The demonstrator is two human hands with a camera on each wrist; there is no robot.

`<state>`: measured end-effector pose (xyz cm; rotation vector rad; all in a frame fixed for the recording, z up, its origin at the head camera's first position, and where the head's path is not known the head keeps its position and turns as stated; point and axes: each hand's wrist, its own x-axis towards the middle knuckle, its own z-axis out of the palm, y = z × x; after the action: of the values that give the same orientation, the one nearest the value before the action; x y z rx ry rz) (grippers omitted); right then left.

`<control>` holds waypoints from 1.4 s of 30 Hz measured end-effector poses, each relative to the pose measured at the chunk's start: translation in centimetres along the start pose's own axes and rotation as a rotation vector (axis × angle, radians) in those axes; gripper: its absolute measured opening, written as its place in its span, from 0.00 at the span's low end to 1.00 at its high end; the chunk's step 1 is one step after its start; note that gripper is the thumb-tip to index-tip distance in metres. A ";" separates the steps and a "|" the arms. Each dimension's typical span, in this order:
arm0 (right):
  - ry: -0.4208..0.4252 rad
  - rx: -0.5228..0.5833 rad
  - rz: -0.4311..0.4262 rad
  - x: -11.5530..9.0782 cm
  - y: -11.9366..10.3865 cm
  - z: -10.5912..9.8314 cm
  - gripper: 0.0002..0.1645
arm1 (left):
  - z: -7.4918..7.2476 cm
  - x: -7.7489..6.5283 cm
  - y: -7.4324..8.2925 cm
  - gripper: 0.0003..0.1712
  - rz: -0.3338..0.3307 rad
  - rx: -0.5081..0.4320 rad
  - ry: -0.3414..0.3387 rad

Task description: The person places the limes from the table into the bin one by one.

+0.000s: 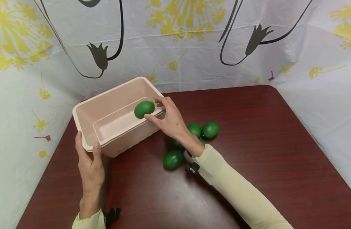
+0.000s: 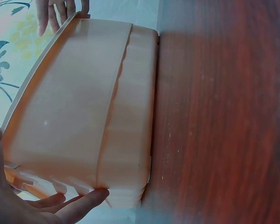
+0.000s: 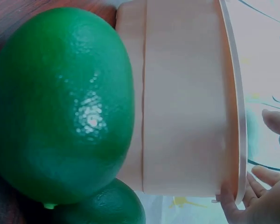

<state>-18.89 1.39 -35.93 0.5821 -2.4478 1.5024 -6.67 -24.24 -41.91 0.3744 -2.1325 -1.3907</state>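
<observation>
A pale pink plastic bin (image 1: 126, 136) stands at an angle on the table. My left hand (image 1: 90, 170) grips its near left corner, thumb by the rim and fingers along the end wall, as the left wrist view shows with the left hand (image 2: 42, 205) at the bottom. A green lime (image 1: 143, 109) is within the bin's outline at the right end. Just beside it, my right hand (image 1: 171, 119) reaches over the rim, thumb and fingers spread. In the right wrist view the right hand (image 3: 266, 196) has no lime between its fingers; the wall hides the bin's inside.
Several more limes (image 1: 173, 159) lie on the dark red table (image 1: 249, 152) under and beside the right forearm. One large lime (image 3: 60, 107) fills the left of the right wrist view. A patterned white curtain (image 1: 175, 70) hangs behind the table.
</observation>
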 end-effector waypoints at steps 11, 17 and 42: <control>-0.012 0.048 -0.015 -0.6 0.7 -0.5 0.30 | 0.0 -0.2 0.1 0.38 -0.005 0.009 0.004; 0.011 0.054 -0.063 -0.8 0.9 -1.0 0.29 | 0.1 -0.2 0.1 0.38 -0.011 0.006 -0.002; 0.090 0.083 -0.050 -2.4 2.5 -3.8 0.26 | 0.0 -0.1 0.0 0.38 -0.004 0.020 0.014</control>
<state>-17.94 6.32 -37.09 0.5733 -2.2971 1.5810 -6.57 -24.20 -41.94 0.3953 -2.1363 -1.3662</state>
